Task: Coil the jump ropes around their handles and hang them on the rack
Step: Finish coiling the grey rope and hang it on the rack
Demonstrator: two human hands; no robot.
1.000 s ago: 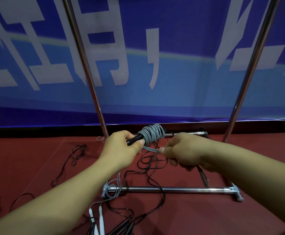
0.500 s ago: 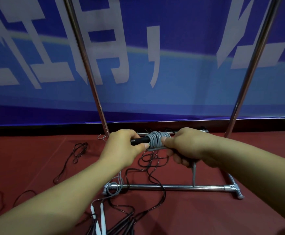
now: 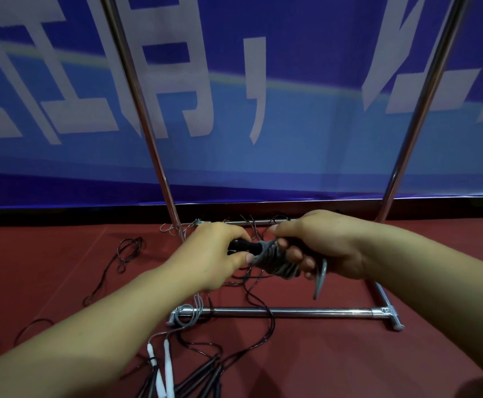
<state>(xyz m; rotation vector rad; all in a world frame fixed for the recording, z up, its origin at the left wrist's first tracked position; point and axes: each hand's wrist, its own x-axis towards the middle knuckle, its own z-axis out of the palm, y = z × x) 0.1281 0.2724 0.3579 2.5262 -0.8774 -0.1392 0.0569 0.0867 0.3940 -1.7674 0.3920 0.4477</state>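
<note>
A grey jump rope (image 3: 274,261) is wound in a thick coil around its black handles (image 3: 241,246), held in the air above the rack's base. My left hand (image 3: 214,254) grips the black handle end on the left. My right hand (image 3: 318,245) is curled round the right side of the coil, and a short grey loop of rope (image 3: 320,280) hangs down from under its fingers. The metal rack (image 3: 280,311) stands behind and below, with two slanted uprights (image 3: 148,139) rising out of view.
Several loose black and grey jump ropes (image 3: 257,326) lie tangled on the red floor across the rack's base. White handles (image 3: 167,366) and black handles (image 3: 206,377) lie near the bottom edge. More black rope (image 3: 128,251) lies at left. A blue banner (image 3: 292,110) hangs behind.
My right hand has moved from pulling the rope end beside the coil to closing over the coil's right side. The bundle has dropped slightly, and a grey loop now hangs below the hand.
</note>
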